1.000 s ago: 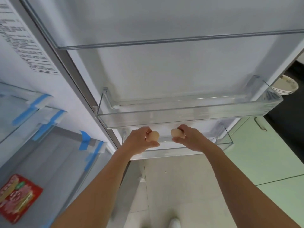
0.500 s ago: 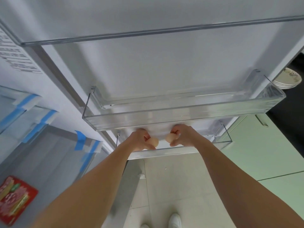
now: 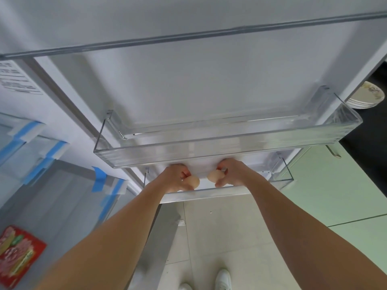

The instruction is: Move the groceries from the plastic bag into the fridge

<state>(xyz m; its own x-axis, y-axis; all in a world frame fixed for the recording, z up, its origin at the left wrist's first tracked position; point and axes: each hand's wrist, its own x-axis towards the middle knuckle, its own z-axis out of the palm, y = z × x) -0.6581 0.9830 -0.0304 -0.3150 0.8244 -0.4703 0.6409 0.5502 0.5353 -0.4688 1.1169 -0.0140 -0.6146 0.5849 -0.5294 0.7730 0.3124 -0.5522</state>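
While both arms extend beneath the upper door bin (image 3: pixel 209 151), the left hand (image 3: pixel 178 178) curls round the left egg (image 3: pixel 193 182) and the right hand (image 3: pixel 232 172) pinches the right egg (image 3: pixel 214 176); both eggs protrude inward over the lower door bin (image 3: pixel 209 194).

Home kitchen: fridge (image 3: pixel 188 84), stacked plates (image 3: pixel 364 99).

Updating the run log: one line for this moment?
left hand: holds left egg | right hand: holds right egg | both at lower door bin
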